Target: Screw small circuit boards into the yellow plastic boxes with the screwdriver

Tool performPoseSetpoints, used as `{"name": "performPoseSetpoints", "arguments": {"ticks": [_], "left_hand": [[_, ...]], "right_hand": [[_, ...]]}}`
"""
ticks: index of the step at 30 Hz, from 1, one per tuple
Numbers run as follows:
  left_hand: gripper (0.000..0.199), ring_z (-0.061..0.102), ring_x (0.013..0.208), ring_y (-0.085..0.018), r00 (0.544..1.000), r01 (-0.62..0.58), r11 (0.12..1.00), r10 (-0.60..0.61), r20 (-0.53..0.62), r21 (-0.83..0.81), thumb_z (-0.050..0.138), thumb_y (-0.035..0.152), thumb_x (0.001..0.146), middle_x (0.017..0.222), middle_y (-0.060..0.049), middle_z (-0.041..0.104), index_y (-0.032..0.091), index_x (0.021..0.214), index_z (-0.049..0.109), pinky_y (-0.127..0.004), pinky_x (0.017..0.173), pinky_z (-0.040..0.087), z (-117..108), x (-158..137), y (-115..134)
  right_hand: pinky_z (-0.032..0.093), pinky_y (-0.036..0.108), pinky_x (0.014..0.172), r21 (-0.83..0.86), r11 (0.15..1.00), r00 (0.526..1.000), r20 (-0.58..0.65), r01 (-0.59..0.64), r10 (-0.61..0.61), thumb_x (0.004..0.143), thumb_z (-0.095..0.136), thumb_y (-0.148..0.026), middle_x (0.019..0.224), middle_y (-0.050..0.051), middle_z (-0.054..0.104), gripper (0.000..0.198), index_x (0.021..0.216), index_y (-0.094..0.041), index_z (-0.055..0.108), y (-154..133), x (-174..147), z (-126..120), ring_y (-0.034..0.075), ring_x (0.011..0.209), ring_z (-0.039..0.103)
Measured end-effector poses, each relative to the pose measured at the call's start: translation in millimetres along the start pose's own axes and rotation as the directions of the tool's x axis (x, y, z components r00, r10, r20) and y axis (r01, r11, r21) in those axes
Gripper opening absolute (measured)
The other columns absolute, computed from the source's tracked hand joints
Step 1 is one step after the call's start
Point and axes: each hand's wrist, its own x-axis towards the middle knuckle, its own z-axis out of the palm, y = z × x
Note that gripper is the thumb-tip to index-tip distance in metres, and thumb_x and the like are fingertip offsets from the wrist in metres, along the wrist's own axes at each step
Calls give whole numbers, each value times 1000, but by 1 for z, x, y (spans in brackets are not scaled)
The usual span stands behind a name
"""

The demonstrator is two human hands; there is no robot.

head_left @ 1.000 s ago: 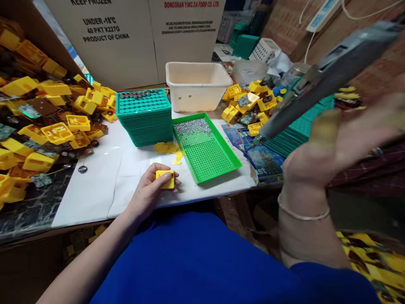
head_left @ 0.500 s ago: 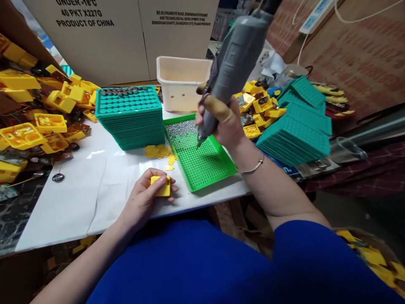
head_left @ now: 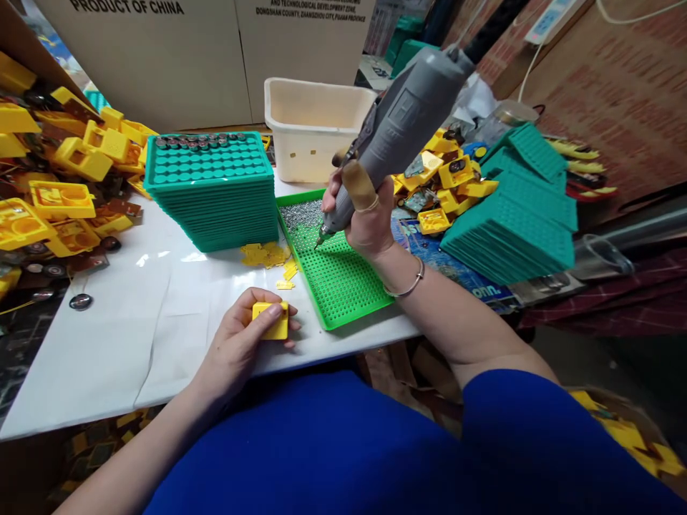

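My left hand (head_left: 244, 332) pinches a small yellow plastic case (head_left: 278, 325) between thumb and fingers, just above the front of the white table. In my right hand (head_left: 370, 214) is a grey electric screwdriver (head_left: 405, 118), gripped around its lower body and tilted with the bit pointing down to the left. Its tip is over the green perforated tray (head_left: 348, 286); whether it touches the tray I cannot tell. Small silvery screws (head_left: 300, 214) fill the tray's far left end. Tan covers wrap some fingers of my right hand.
A teal tray stack (head_left: 215, 207) with round dark parts on top stands left of the green tray. Flat yellow pieces (head_left: 265, 255) lie between them. Behind is a white bin (head_left: 311, 136). Yellow casings (head_left: 86, 157) heap at left; more teal trays (head_left: 515, 214) are at right.
The screwdriver in my right hand has moved left and down, its tip nearer the screws. My left hand keeps hold of the yellow case. The view has shifted slightly.
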Motion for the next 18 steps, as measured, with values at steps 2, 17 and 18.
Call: {"name": "performPoseSetpoints", "arguments": {"ticks": [2,17,18], "left_hand": [[22,69,80,-18,1000,-2,1000,2,2,-6,72,32,82,89,-5,71,18,90,57,-27,60,58,-1,0,-1],[24,71,88,-24,999,39,987,-35,27,-158,64,19,78,91,-8,72,17,101,55,-37,73,59,-7,8,-2],[25,71,88,-23,999,36,986,-31,30,-162,65,19,78,91,-8,71,17,102,55,-37,74,58,-6,8,-3]], "right_hand": [[42,24,46,0,1000,1000,0,5,-5,80,63,-59,58,-5,51,42,63,-21,54,2,0,-1,7,46,48],[44,25,49,39,999,999,19,-36,36,71,68,-65,60,-6,50,45,69,-24,51,-48,-6,22,8,47,48],[44,26,50,64,995,997,36,-71,69,68,69,-67,60,-6,50,47,69,-25,50,-57,-11,28,8,47,48]]}}
